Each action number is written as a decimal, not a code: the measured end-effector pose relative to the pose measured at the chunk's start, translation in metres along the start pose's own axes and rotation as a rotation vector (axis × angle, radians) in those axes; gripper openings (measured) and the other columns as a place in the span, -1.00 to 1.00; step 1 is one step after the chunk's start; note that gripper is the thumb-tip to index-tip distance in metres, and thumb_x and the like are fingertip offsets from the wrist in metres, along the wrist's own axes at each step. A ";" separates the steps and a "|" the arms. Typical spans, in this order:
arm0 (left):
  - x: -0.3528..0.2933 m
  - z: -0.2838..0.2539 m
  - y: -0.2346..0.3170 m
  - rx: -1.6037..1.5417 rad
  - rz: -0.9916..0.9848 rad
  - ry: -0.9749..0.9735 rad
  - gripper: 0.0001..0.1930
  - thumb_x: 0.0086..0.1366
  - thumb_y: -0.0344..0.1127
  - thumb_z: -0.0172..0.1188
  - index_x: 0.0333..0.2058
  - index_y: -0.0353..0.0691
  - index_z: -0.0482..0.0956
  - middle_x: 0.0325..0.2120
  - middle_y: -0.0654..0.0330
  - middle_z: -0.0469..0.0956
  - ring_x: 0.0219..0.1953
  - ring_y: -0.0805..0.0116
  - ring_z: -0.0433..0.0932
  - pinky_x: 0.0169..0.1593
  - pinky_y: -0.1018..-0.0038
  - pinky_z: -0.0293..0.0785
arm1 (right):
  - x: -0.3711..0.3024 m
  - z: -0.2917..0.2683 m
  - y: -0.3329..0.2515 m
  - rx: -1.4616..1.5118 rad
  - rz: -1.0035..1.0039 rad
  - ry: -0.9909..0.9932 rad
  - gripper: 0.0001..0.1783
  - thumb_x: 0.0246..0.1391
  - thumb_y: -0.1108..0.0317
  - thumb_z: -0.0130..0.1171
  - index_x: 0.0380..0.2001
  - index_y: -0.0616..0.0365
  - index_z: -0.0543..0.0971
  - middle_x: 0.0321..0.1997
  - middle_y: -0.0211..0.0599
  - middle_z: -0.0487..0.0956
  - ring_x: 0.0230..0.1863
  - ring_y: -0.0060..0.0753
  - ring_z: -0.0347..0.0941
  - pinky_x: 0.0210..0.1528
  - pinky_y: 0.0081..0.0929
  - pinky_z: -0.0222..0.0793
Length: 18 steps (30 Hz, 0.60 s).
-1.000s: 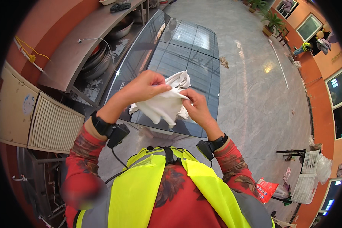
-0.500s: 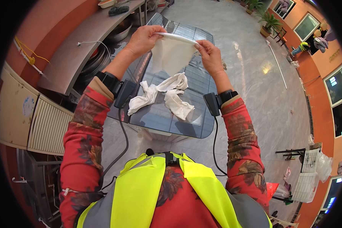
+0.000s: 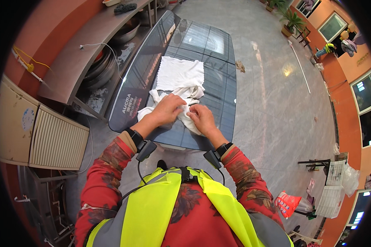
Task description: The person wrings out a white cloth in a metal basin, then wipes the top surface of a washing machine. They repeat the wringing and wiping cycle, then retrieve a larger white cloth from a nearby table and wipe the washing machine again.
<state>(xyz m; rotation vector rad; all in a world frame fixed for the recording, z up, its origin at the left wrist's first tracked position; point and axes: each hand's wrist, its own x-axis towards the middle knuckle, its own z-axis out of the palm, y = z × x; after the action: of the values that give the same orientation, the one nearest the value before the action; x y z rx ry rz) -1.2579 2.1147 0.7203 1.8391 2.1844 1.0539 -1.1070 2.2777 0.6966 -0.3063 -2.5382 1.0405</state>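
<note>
A white cloth (image 3: 180, 74) lies spread flat on the dark glossy top of an appliance (image 3: 218, 99). Just nearer to me, several crumpled white cloths (image 3: 189, 91) are bunched together, partly hidden by my hands. My left hand (image 3: 168, 109) is over the bunch, fingers bent and closed on a white cloth. Beside it on the right, my right hand (image 3: 203, 118) pinches the cloth as well, its fingertips close to those of the left.
To the left runs a metal bench (image 3: 76, 55) with large metal basins (image 3: 101, 70) beneath. A beige cabinet (image 3: 41, 127) stands nearer left. White plastic crates (image 3: 332, 201) and a red bag (image 3: 287, 203) sit at the right. A potted plant (image 3: 292, 22) and another person (image 3: 327, 48) are far right.
The white cloth held stretched between my hands now lies flat on the appliance top. Both hands have let it go and come back toward me to the crumpled cloths.
</note>
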 end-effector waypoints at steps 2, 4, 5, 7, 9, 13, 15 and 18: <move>0.000 0.006 0.012 0.013 -0.013 -0.081 -0.65 0.13 -0.44 0.33 -0.07 -0.14 0.59 -0.16 0.17 0.56 0.03 0.06 0.43 0.14 0.20 0.30 | -0.003 0.002 -0.003 0.081 0.004 -0.002 -0.83 0.05 0.31 0.35 -0.37 0.13 0.59 -0.33 -0.22 0.60 -0.20 -0.03 0.50 -0.16 -0.17 0.41; 0.005 0.004 0.018 0.075 -0.065 -0.173 -0.67 0.12 -0.44 0.34 -0.10 -0.12 0.62 -0.19 0.19 0.56 0.03 0.06 0.42 0.13 0.20 0.29 | -0.001 -0.004 -0.004 0.278 0.075 -0.041 -0.87 0.12 0.38 0.32 -0.34 0.18 0.59 -0.38 -0.36 0.60 -0.30 -0.37 0.51 -0.25 -0.42 0.41; 0.007 -0.001 0.019 0.140 -0.046 -0.151 -0.71 0.10 -0.42 0.37 -0.15 -0.11 0.64 -0.27 0.21 0.55 -0.07 0.12 0.45 0.04 0.25 0.34 | 0.002 -0.011 -0.005 0.381 0.117 -0.102 -0.90 0.16 0.40 0.29 -0.32 0.18 0.59 -0.37 -0.42 0.59 -0.32 -0.52 0.49 -0.27 -0.52 0.39; 0.014 -0.011 0.021 -0.096 -0.121 -0.120 -0.73 0.11 -0.41 0.39 -0.17 -0.15 0.65 -0.34 0.26 0.55 -0.17 0.29 0.48 -0.07 0.35 0.39 | 0.005 -0.031 -0.007 0.489 0.190 -0.203 -0.92 0.28 0.42 0.21 -0.28 0.20 0.59 -0.31 -0.57 0.59 -0.29 -0.77 0.45 -0.27 -0.69 0.37; 0.020 -0.022 0.020 -0.630 -0.358 -0.195 -0.75 0.17 -0.38 0.43 -0.18 -0.24 0.64 -0.43 0.40 0.53 -0.34 0.60 0.46 -0.26 0.56 0.40 | 0.007 -0.050 -0.015 0.739 0.232 -0.180 -0.90 0.29 0.38 0.21 -0.23 0.19 0.59 -0.30 -0.55 0.60 -0.28 -0.76 0.45 -0.25 -0.70 0.38; 0.022 -0.046 0.014 -0.787 -0.477 -0.218 -0.78 0.23 -0.38 0.41 -0.16 -0.24 0.64 -0.38 0.41 0.56 -0.30 0.65 0.48 -0.21 0.64 0.42 | 0.011 -0.083 -0.029 0.855 0.329 -0.215 -0.80 0.29 0.30 0.24 -0.12 0.18 0.57 -0.24 -0.52 0.61 -0.25 -0.71 0.48 -0.17 -0.66 0.43; 0.019 -0.054 0.013 -0.823 -0.440 -0.155 -0.80 0.21 -0.38 0.41 -0.19 -0.22 0.67 -0.48 0.48 0.47 -0.38 0.68 0.38 -0.28 0.66 0.33 | 0.012 -0.093 -0.032 0.836 0.279 -0.294 -0.78 0.29 0.34 0.22 -0.06 0.18 0.57 -0.20 -0.48 0.62 -0.20 -0.67 0.50 -0.11 -0.61 0.45; 0.017 -0.063 0.016 -0.624 -0.375 -0.078 -0.70 0.19 -0.35 0.40 -0.09 -0.16 0.65 -0.33 0.38 0.53 -0.27 0.55 0.45 -0.13 0.56 0.39 | 0.016 -0.098 -0.034 0.715 0.216 -0.311 -0.80 0.28 0.42 0.18 -0.06 0.21 0.57 -0.18 -0.44 0.63 -0.19 -0.65 0.52 -0.09 -0.60 0.47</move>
<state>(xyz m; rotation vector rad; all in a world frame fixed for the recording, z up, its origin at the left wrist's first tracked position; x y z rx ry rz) -1.2800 2.1031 0.7823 1.1302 1.7670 1.3388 -1.0823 2.3204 0.7888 -0.2243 -2.2059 2.1216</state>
